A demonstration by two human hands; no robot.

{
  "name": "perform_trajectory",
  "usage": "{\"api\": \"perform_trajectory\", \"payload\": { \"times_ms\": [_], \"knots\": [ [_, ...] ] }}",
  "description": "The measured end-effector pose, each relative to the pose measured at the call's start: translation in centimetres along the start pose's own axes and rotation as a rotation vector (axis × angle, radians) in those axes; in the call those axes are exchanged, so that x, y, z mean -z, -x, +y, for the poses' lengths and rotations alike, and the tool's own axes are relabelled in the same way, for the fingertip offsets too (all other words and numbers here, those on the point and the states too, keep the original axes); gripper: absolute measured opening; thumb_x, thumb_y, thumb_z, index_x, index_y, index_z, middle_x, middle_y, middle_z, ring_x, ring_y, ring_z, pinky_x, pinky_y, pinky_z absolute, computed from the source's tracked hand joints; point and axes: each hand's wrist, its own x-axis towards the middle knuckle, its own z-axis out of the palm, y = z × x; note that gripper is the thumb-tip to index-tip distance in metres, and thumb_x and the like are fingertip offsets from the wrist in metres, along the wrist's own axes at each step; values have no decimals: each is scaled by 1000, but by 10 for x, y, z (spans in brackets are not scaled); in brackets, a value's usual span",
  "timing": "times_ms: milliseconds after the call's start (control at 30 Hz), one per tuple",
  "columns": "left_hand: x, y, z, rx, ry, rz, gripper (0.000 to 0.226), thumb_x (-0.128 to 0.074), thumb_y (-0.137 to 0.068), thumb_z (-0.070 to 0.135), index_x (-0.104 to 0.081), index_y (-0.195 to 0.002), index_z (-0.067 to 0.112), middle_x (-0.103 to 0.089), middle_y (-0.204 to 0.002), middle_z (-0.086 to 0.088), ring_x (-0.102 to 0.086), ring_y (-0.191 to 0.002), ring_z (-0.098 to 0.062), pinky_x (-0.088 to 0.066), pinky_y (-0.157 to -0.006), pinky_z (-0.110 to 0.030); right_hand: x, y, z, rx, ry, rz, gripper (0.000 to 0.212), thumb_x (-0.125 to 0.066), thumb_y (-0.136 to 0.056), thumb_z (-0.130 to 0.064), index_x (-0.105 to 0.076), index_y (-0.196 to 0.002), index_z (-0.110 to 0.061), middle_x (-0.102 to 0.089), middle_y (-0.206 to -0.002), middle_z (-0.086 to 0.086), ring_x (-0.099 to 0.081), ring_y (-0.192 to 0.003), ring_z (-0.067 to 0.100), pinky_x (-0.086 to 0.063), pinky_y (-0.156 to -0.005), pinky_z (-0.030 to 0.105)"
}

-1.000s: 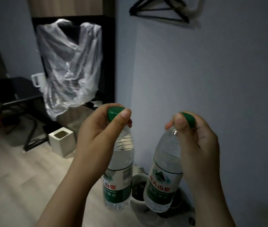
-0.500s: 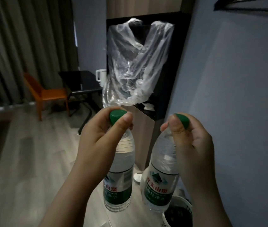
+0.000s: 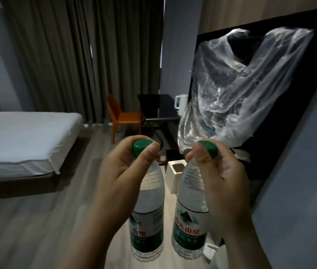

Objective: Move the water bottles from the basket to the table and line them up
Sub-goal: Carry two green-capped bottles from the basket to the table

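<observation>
I carry two clear water bottles with green caps and green labels, hanging in the air above the floor. My left hand (image 3: 120, 171) pinches the cap of the left bottle (image 3: 148, 226). My right hand (image 3: 223, 177) pinches the cap of the right bottle (image 3: 190, 228). The two bottles hang side by side, a little apart. A dark table (image 3: 159, 111) stands far ahead by the curtains. The basket is out of view.
A bed (image 3: 18, 138) with white sheets fills the left. An orange chair (image 3: 123, 115) and a white kettle (image 3: 180, 103) are by the table. Clear plastic (image 3: 231, 94) hangs over a dark unit on the right; a white bin (image 3: 177, 173) stands on the floor below it.
The view has swung left: the grey wall slid off to the right, the bed, curtains and table came into sight. Both hands keep the same hold on the bottles.
</observation>
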Motion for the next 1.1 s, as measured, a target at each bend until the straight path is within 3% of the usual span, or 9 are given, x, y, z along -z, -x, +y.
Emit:
{"api": "perform_trajectory", "payload": {
  "times_ms": [167,300,500,667,833,1100],
  "knots": [
    [27,-51,-43,0,-40,55,26,-58,-82,37,-66,-87,14,-68,-79,-7,-64,-77,-17,-51,-71,-23,-48,-50,42,17,2,-40,30,-53,-87,-56,-62,-85,-28,-68,-78,-7,-64,-69,5,-50,-63,14],
    [57,-106,-78,-1,-72,74,28,-57,-81,43,-66,-87,18,-67,-80,-6,-64,-78,-18,-52,-73,-30,-96,-98,71,25,17,-62,32,-52,-86,-58,-62,-84,-28,-68,-78,-5,-64,-72,7,-52,-67,20],
    [100,-198,-125,-12,-122,63,23,-58,-83,42,-66,-85,20,-67,-81,-2,-64,-79,-16,-52,-76,-39,-168,-173,107,21,-30,-43,31,-54,-85,-56,-63,-85,-27,-68,-79,-4,-63,-71,6,-48,-65,12],
    [120,-261,-171,0,-147,95,22,-55,-83,41,-65,-84,21,-66,-81,1,-63,-79,-13,-52,-73,-30,-207,-228,143,2,-5,-53,31,-53,-85,-57,-63,-84,-29,-67,-78,-6,-62,-70,5,-47,-65,13],
    [123,-321,-219,30,-153,90,22,-55,-83,40,-66,-86,21,-67,-81,0,-64,-80,-14,-53,-75,-35,-235,-282,190,-4,-1,-75,33,-52,-87,-56,-63,-83,-25,-65,-78,-5,-61,-71,5,-47,-65,12],
    [103,-437,-289,4,-216,138,23,-55,-83,38,-66,-84,18,-66,-80,2,-63,-81,-12,-51,-73,-23,-263,-405,271,28,-86,-114,27,-54,-90,-46,-63,-85,-22,-66,-79,-4,-60,-72,4,-45,-66,9]
  ]
}}
